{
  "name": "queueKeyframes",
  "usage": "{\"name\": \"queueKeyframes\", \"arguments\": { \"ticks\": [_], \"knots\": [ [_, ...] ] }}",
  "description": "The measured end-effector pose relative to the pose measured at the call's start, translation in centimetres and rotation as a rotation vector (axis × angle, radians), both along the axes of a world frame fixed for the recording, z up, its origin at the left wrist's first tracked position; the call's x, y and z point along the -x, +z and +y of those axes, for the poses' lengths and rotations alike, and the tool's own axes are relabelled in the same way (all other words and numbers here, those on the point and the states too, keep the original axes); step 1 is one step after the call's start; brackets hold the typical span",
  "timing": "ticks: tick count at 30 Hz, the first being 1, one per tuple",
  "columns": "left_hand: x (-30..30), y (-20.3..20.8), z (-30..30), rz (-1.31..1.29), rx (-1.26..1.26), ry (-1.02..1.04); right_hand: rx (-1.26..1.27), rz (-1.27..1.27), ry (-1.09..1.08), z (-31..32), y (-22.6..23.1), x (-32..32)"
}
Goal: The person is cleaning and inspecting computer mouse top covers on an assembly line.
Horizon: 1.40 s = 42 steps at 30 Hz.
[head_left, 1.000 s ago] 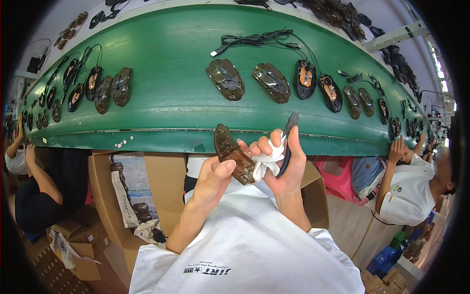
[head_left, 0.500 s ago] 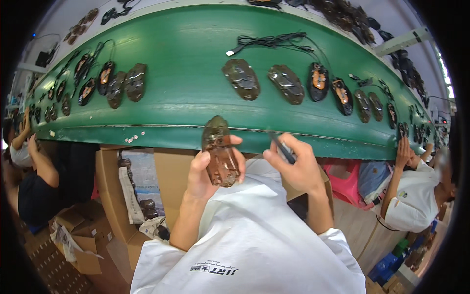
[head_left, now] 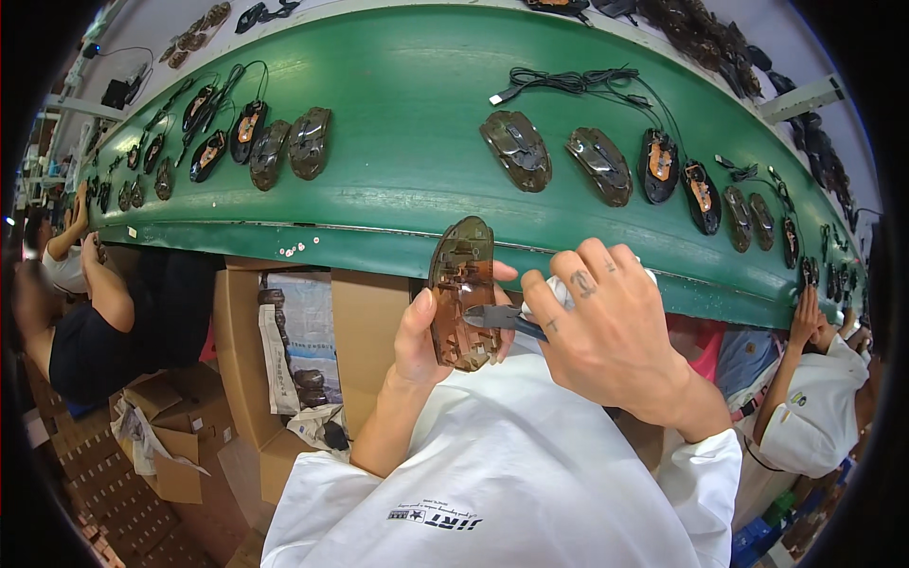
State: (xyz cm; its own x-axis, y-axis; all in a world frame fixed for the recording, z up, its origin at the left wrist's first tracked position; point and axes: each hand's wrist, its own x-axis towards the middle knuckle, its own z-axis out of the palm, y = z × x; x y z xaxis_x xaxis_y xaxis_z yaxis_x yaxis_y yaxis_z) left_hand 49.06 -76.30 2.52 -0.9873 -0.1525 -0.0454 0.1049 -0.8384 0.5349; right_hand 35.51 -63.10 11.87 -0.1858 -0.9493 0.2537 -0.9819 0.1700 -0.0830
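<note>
My left hand [head_left: 415,343] is wrapped round a translucent brown computer mouse shell [head_left: 460,260], held upright with its ribbed inner side showing. In my right hand [head_left: 615,336] is a pair of diagonal cutting pliers [head_left: 485,317]. Their metal jaws lie against the shell's inner face, towards its lower half; whether they bite on a piece of plastic is too small to tell. Behind my right fingers something white [head_left: 561,290] shows, mostly hidden. Two similar mouse shells [head_left: 516,151] [head_left: 600,168] lie on the green belt beyond my hands.
On the green conveyor belt [head_left: 407,114] lie black mouse bases [head_left: 659,166] with orange parts and coiled cables [head_left: 578,83]. More shells [head_left: 309,144] rest farther left. Small white bits [head_left: 299,247] dot the near edge. Cardboard boxes [head_left: 367,331] stand below. Co-workers sit at both sides.
My right hand has brought the cutting pliers leftward to the shell. My left hand has turned the shell, so more of its inner side shows. The whole view has shifted slightly.
</note>
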Motion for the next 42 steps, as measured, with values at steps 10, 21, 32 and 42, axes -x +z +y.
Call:
{"name": "queueKeyframes", "arguments": {
  "ticks": [10, 21, 32, 42],
  "knots": [
    [-0.5, 0.8, -0.2, -0.062, 0.014, 0.015, 0.014, 0.119, 0.063, -1.1, 1.3, 0.0],
    [-0.7, 0.6, -0.3, -0.015, 0.011, 0.034, -0.104, 0.14, 0.076, -1.9, 2.4, -0.2],
    [-0.6, 2.0, -0.4, -0.115, 0.118, 0.11, -0.2, 0.124, 0.128, -2.9, 3.3, -0.3],
    [-0.9, 3.0, 0.1, -0.324, 0.255, 0.169, -0.242, 0.263, 0.161, -3.7, 3.9, -0.5]
  ]
}}
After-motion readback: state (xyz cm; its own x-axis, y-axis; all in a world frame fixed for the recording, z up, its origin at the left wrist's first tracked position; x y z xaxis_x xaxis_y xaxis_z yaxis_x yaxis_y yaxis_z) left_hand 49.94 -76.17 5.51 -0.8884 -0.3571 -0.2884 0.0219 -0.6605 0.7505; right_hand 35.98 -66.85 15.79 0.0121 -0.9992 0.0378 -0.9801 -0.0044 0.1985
